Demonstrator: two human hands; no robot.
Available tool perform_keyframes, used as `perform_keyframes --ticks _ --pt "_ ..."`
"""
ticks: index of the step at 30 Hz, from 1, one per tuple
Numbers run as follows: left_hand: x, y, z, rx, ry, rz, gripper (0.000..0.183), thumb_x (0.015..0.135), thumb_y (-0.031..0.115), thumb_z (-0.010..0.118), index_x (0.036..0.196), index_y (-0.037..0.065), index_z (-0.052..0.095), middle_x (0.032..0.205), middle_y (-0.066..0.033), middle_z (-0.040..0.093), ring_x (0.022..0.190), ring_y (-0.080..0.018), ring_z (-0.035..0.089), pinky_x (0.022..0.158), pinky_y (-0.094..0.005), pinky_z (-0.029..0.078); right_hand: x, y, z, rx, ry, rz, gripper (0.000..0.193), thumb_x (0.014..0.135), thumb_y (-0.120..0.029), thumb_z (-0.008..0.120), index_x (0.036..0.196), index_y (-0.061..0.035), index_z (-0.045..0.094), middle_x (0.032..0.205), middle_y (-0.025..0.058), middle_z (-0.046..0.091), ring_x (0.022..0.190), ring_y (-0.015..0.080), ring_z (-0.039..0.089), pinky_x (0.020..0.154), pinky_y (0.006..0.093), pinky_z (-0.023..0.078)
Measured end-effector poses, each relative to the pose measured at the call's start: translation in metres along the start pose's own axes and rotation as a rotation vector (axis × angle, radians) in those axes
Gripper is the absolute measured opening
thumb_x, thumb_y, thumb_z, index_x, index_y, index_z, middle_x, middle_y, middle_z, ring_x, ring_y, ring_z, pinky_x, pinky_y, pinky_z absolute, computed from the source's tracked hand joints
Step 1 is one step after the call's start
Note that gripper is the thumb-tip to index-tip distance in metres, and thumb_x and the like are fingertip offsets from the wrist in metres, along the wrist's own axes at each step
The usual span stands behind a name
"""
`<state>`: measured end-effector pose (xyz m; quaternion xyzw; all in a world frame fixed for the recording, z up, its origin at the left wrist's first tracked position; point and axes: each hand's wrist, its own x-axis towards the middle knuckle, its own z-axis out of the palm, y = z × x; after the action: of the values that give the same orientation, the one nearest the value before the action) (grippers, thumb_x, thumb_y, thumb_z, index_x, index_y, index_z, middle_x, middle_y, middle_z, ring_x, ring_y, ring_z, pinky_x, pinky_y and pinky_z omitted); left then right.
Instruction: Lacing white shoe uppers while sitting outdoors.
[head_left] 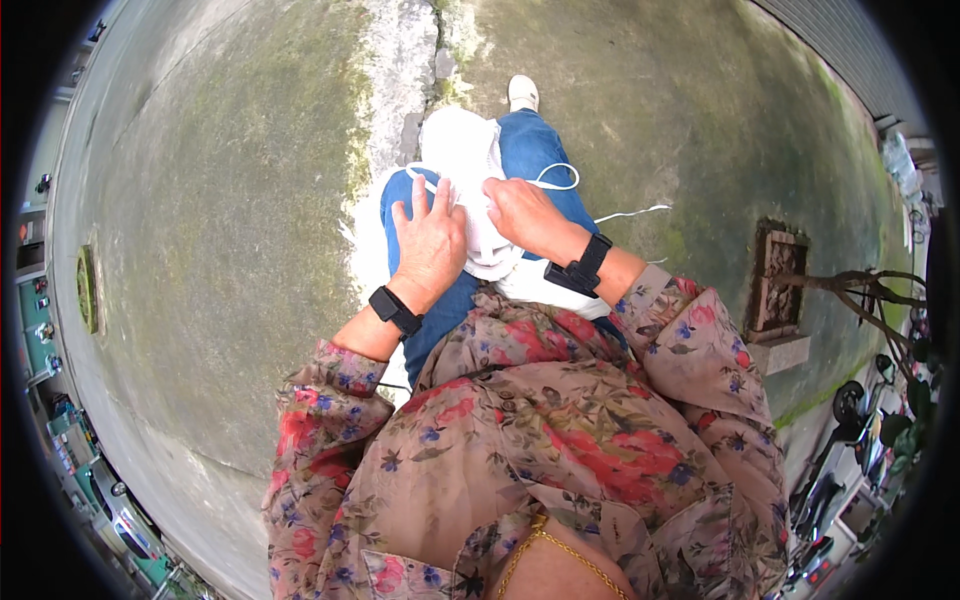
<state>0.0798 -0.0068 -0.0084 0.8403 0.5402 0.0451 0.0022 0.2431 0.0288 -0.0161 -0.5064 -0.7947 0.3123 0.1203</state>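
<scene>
A broad grey concrete ground (230,200), stained green with moss, fills the view from edge to edge, with a pale cracked strip running up its middle. A person seen from above sits over it, wearing a loose brown floral blouse (540,430) that hides the lap's near edge, and blue denim jeans (530,150); one white shoe (522,92) shows at the far end of the leg, the other foot is hidden. On the lap lies a soft white cloth bundle (462,150) (its exact kind is hard to make out), resting across both thighs. The left hand (430,240) lies flat on the cloth's left edge, fingers spread apart, not gripping. The right hand (525,215) has its fingers curled and closed on the cloth's middle, fingertips buried in the folds. A thin white cord (560,180) loops from the bundle over the right thigh and trails onto the ground. Each wrist carries a black strap band (395,310). At the ground's right edge stands a small brown carved stone block (778,285), partly crossed by dark branches.
</scene>
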Motion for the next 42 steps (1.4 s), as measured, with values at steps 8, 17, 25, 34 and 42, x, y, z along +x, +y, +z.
perform_keyframes --ticks 8,17,25,34,42 --pt "0.008 -0.001 0.01 -0.347 0.017 -0.07 0.013 0.077 0.012 0.058 0.086 0.004 0.062 0.118 -0.0145 0.048 0.114 -0.0363 0.038 0.088 -0.0476 0.034 0.0 0.003 0.014 0.091 0.171 0.018 0.014 0.076 -0.003 0.052 0.09 0.0005 0.054 0.077 0.0213 0.059 0.076 0.038 0.058 0.066 0.0452 0.045" --pt "-0.043 -0.1 -0.011 -0.179 0.212 -0.216 0.008 0.078 0.005 0.057 0.079 -0.002 0.055 0.117 -0.0205 0.046 0.111 -0.0394 0.039 0.092 -0.0475 0.036 -0.004 0.025 0.012 0.143 0.125 0.116 0.02 0.064 -0.015 0.062 0.082 -0.0054 0.062 0.091 0.0141 0.055 0.093 0.0322 0.05 0.081 0.039 0.042" --pt "-0.072 -0.168 -0.018 -0.699 -0.421 -0.79 0.022 0.084 0.019 0.056 0.091 -0.001 0.062 0.098 -0.0184 0.06 0.093 -0.0289 0.055 0.081 -0.0367 0.042 -0.007 0.019 0.007 0.374 0.193 0.069 0.018 0.072 -0.023 0.065 0.078 -0.0066 0.062 0.087 0.0105 0.057 0.084 0.026 0.051 0.076 0.0339 0.042" --pt "0.079 -0.046 0.004 -0.494 -0.199 0.045 0.018 0.073 0.013 0.064 0.09 0.007 0.065 0.084 -0.0124 0.055 0.086 -0.0308 0.048 0.078 -0.0374 0.042 -0.032 0.03 -0.024 0.976 0.278 0.296 0.027 0.088 -0.022 0.056 0.089 0.0035 0.065 0.078 -0.0007 0.06 0.073 0.0037 0.049 0.065 0.0194 0.041" --pt "0.079 -0.039 -0.006 -0.46 -0.414 0.072 0.016 0.076 0.015 0.061 0.085 0.002 0.061 0.086 -0.0137 0.06 0.091 -0.0315 0.05 0.078 -0.0398 0.044 -0.058 0.037 -0.034 1.165 0.28 0.322 0.033 0.092 -0.033 0.047 0.096 -0.0027 0.06 0.092 0.0052 0.064 0.083 0.0086 0.055 0.072 0.0236 0.041"
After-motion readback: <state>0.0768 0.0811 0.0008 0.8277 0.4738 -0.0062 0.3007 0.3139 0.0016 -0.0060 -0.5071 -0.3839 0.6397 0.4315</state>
